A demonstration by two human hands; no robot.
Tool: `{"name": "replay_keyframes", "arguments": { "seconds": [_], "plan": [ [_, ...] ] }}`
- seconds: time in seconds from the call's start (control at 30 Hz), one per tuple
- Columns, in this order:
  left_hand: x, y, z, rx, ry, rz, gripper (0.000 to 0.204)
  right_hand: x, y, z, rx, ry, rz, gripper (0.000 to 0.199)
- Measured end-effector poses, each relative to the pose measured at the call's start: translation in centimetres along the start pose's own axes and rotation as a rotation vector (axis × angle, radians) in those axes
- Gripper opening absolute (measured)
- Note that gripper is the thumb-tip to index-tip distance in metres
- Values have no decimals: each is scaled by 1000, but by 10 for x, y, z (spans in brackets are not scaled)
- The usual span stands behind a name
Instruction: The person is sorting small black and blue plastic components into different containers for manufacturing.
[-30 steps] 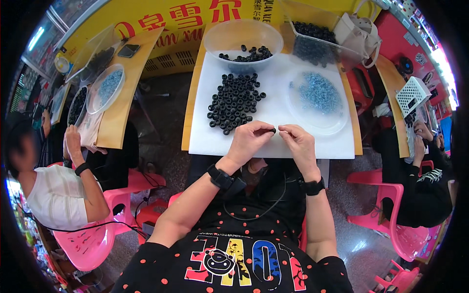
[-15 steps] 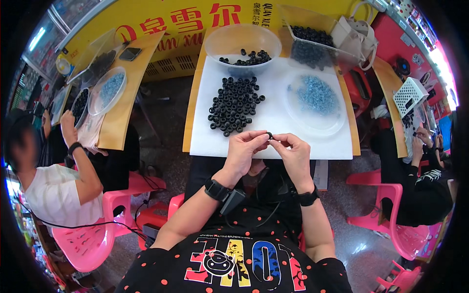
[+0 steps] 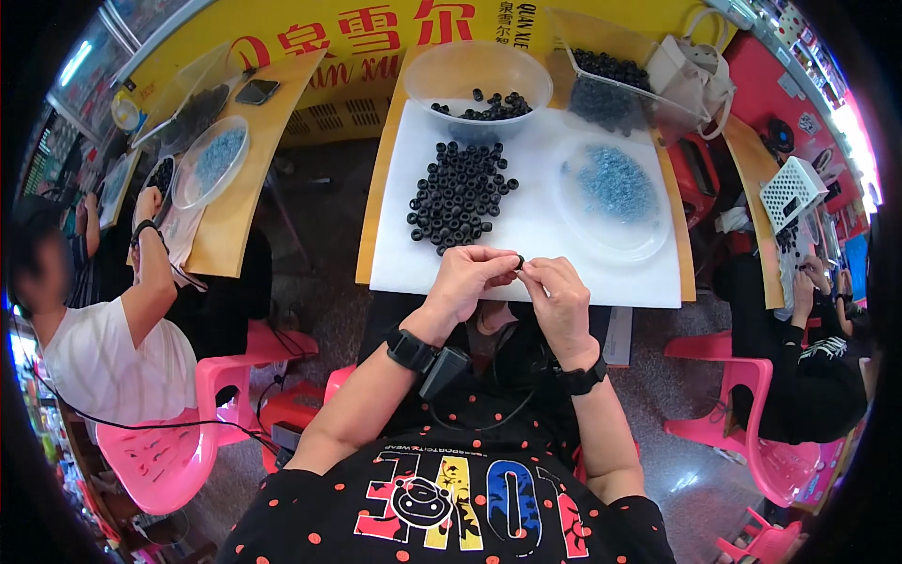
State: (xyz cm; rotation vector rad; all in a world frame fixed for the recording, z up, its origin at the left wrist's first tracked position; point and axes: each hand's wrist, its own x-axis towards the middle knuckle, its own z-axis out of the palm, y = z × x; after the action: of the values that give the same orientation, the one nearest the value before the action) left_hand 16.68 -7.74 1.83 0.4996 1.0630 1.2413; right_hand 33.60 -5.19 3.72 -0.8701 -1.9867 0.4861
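My left hand (image 3: pixel 465 280) pinches a small black ring-shaped piece (image 3: pixel 520 263) between thumb and forefinger, just over the near edge of a white foam sheet (image 3: pixel 526 284). The fingertips of my right hand (image 3: pixel 562 301) are closed together against the piece's right side. Whether they hold a second, tiny part is too small to tell. Beyond my left hand lies a loose pile of similar black ring-shaped pieces (image 3: pixel 456 195). Farther right, small clear-blue pieces (image 3: pixel 615 183) are heaped on a round translucent lid (image 3: pixel 631 246).
A translucent bowl (image 3: pixel 423 86) with black pieces stands at the back. To its right is a clear bin (image 3: pixel 672 117) of black pieces, beside a pale handbag (image 3: pixel 691 80). People work at side tables: one at left (image 3: pixel 122 348), one at right (image 3: pixel 799 367).
My right fingers have curled in more and the black piece shows edge-on now. Both hands stay at about the same place. The view has shifted slightly.
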Motion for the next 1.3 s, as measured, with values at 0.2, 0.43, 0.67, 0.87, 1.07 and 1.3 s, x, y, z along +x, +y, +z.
{"name": "replay_keyframes", "arguments": {
  "seconds": [0.2,0.43,0.67,0.87,1.07,1.3],
  "plan": [
    [-9,-3,7,-180,5,29,15,9,-16,-9,104,-30,279,24],
    [-13,-4,10,-201,-23,19,15,6,-21,-14,109,-56,356,23],
    [-17,-10,16,-262,26,138,16,11,-35,-13,192,-64,495,20],
    [-18,-11,13,-216,7,182,15,11,-32,-7,231,-14,496,20],
    [-16,-12,2,-172,-42,132,13,7,-23,-5,141,-102,222,22],
    [-13,-6,-10,-126,-107,7,13,7,-19,-5,10,-172,18,22]
  ]
}}
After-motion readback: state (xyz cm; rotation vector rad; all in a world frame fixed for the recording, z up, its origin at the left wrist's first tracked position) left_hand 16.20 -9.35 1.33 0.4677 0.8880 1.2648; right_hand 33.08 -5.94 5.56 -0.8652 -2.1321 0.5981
